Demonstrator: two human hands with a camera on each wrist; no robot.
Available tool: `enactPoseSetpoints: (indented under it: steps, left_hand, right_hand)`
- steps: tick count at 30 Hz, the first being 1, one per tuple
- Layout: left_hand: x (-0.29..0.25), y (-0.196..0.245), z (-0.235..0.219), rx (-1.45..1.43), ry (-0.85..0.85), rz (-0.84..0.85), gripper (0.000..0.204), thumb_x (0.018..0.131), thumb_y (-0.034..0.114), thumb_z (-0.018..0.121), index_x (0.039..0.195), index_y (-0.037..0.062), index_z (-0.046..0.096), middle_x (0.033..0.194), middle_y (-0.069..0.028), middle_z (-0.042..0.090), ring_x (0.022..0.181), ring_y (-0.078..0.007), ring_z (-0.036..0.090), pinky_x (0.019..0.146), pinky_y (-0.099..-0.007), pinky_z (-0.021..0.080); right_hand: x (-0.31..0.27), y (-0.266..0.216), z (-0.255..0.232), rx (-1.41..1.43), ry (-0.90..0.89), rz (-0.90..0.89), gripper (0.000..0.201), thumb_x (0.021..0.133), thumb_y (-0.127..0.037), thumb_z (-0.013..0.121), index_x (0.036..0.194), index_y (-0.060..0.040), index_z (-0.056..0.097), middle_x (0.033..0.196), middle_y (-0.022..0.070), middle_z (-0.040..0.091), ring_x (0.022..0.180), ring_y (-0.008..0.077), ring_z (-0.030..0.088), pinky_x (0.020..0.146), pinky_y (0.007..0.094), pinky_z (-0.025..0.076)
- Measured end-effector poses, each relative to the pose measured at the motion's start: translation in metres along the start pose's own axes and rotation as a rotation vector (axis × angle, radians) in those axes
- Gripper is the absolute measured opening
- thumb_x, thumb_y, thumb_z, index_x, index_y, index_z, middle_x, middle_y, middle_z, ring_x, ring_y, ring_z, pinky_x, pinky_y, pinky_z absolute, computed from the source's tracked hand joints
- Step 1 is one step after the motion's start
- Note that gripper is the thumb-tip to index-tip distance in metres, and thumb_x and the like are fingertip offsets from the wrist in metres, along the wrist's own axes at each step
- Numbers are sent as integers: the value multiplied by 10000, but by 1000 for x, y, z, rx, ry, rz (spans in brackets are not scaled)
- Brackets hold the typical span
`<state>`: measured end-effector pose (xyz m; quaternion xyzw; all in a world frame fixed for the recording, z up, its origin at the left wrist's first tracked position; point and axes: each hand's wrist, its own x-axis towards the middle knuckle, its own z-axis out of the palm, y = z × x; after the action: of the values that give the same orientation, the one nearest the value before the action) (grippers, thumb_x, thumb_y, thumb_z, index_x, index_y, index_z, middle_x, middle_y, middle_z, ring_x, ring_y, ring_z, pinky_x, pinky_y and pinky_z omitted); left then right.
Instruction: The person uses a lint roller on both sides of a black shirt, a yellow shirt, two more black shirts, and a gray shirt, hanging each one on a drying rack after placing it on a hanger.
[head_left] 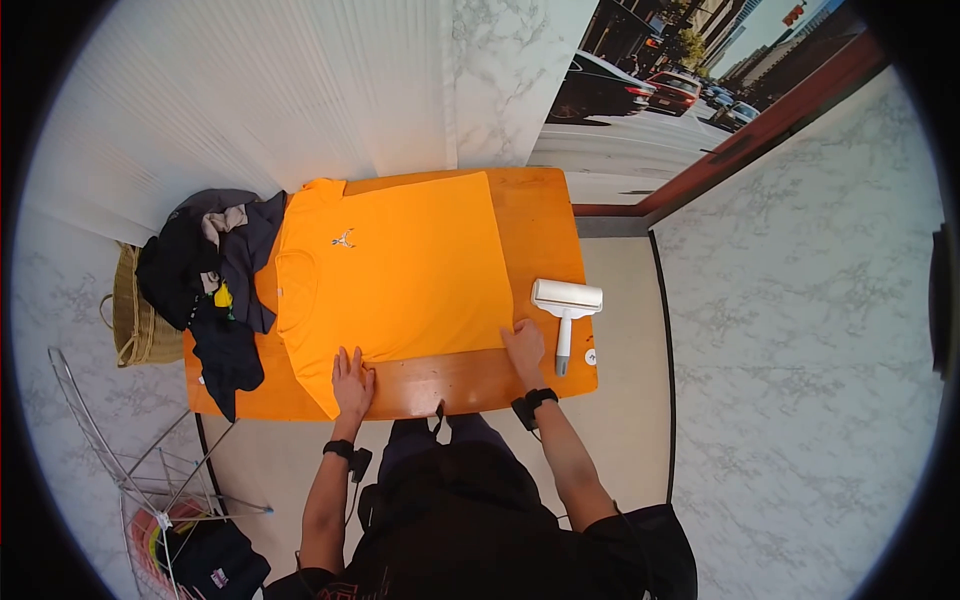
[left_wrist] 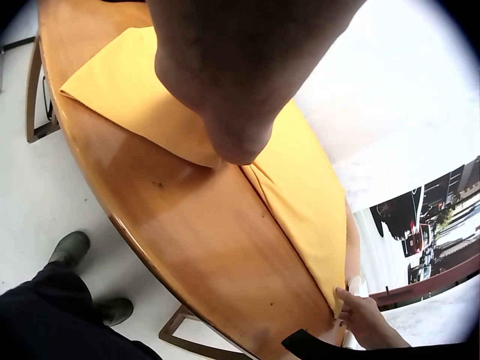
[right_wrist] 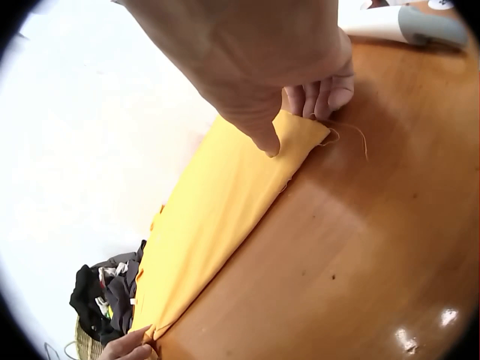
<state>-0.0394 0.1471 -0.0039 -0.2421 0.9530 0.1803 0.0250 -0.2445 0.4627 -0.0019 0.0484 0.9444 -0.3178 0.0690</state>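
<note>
An orange T-shirt lies spread on the wooden table, its neck toward the left and its hem toward the right. A small emblem shows on its chest. My left hand pinches the near side edge beside the sleeve, where the cloth puckers; its fingertips are hidden behind the wrist in the left wrist view. At the near hem corner my right hand pinches the cloth, thumb on top and the other fingers curled. Loose threads trail from that corner.
A white lint roller with a grey handle end lies right of my right hand. Dark clothes are heaped at the table's left, beside a woven basket. A metal rack with hangers stands at the lower left.
</note>
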Motion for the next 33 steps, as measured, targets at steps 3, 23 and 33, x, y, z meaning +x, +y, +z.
enactPoseSetpoints:
  steps: [3, 23, 33]
  left_hand:
    - [-2, -1, 3, -8, 13, -1, 630, 902, 351, 571, 1477, 149, 413, 1557, -270, 243, 1407, -434, 281, 1147, -483, 251]
    - [-7, 14, -6, 94, -10, 47, 750, 893, 359, 587, 1530, 102, 285, 1583, -268, 160, 1463, -423, 166, 1178, -502, 169]
    - [-6, 31, 4, 62, -120, 229, 711, 880, 340, 606, 1510, 140, 344, 1581, -221, 214, 1448, -451, 186, 1183, -527, 145]
  right_hand:
    - [8, 14, 0, 54, -64, -4, 295, 767, -298, 772, 874, -40, 679, 830, 134, 692, 817, 310, 673, 715, 414, 527]
    - [-1, 10, -6, -148, 31, -153, 191, 832, -189, 707, 973, -62, 683, 1102, 157, 661, 982, 331, 626, 782, 425, 504]
    - [-47, 6, 7, -347, -247, -738, 601, 919, -372, 617, 1435, -107, 458, 1525, 282, 271, 1405, 461, 263, 1143, 492, 277]
